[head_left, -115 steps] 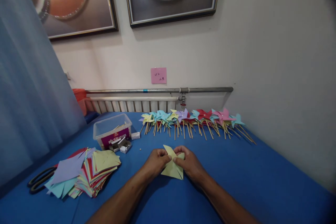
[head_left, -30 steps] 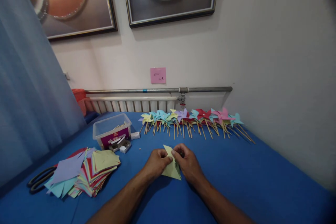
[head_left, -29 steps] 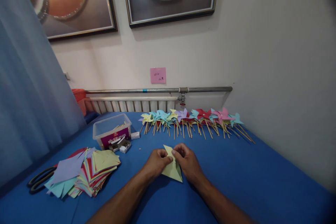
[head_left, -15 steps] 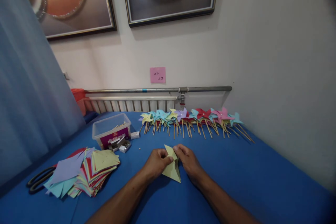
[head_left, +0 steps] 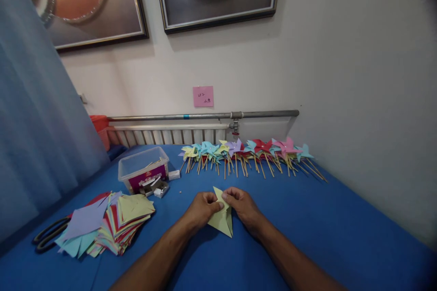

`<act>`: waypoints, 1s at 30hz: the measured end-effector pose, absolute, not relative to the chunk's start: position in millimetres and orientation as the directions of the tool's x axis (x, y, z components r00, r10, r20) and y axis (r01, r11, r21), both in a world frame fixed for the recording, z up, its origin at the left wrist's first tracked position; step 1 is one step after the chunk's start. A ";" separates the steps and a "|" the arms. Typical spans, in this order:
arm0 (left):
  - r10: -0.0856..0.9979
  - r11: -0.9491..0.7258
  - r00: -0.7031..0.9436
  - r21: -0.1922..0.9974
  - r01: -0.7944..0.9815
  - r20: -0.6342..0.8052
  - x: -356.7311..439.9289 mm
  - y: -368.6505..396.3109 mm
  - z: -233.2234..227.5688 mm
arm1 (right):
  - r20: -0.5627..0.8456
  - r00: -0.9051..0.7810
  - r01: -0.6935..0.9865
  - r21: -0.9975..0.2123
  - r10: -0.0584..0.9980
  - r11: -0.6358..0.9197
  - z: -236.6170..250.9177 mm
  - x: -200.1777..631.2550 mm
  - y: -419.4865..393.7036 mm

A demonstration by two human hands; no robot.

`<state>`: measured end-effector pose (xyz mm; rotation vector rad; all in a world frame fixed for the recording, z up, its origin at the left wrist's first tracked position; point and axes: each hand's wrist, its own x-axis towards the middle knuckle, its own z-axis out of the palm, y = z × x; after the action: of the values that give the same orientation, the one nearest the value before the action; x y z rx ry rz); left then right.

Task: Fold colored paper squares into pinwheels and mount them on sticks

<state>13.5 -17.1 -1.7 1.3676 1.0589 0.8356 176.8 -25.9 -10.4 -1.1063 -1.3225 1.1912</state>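
A pale yellow-green sheet of paper (head_left: 221,223), partly folded, is held between my two hands above the blue table. My left hand (head_left: 204,209) pinches its left side, thumb on top near the middle. On the upper right, my right hand (head_left: 241,204) grips a folded edge between thumb and fingers. One corner points up between the hands and another points down toward me. The undersides of the fingers on both hands are hidden.
Finished paper pinwheels on sticks (head_left: 235,150) lie in a row at the back. A clear plastic box (head_left: 143,170) and small boxes (head_left: 160,188) stand left. Nearer are stacked coloured paper sheets (head_left: 126,223) and black-handled scissors (head_left: 51,234). A blue curtain (head_left: 37,100) hangs far left.
My right thumb and fingers have shifted slightly left and inward over the paper's middle. The left hand keeps its pinch. The whole view has moved a little.
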 end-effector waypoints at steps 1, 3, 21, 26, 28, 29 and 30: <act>0.936 0.068 0.335 0.990 0.120 -0.105 13.5 -17.7 -0.4 | 0.093 -0.087 0.004 -0.996 0.992 0.094 -10.1 177.0 -25.8; 0.934 0.076 0.338 0.990 0.117 -0.112 13.4 -18.6 1.2 | 0.091 -0.093 0.002 -0.996 0.992 0.091 -9.5 177.3 -25.9; 0.917 0.076 0.386 0.994 0.082 -0.102 13.2 -14.1 -8.4 | 0.116 -0.095 -0.044 -0.993 0.989 0.113 -11.9 178.1 -23.0; 0.926 0.075 0.363 0.993 0.094 -0.104 12.3 -14.2 -7.9 | 0.079 -0.106 -0.049 -0.996 0.991 0.074 -14.0 180.1 -20.7; 0.923 0.075 0.370 0.993 0.091 -0.103 11.9 -13.7 -8.7 | 0.073 -0.109 -0.043 -0.997 0.991 0.069 -13.1 180.2 -21.7; 0.921 0.075 0.376 0.993 0.087 -0.103 11.8 -13.5 -9.1 | 0.073 -0.112 -0.042 -0.997 0.991 0.068 -12.5 180.1 -22.4; 0.918 0.076 0.383 0.994 0.084 -0.103 11.8 -13.4 -9.3 | 0.073 -0.116 -0.042 -0.997 0.991 0.069 -11.7 180.0 -23.3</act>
<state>11.8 -13.4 -9.3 1.3521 1.0005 0.8164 180.0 -23.3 -11.7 -1.0707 -1.2987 1.2588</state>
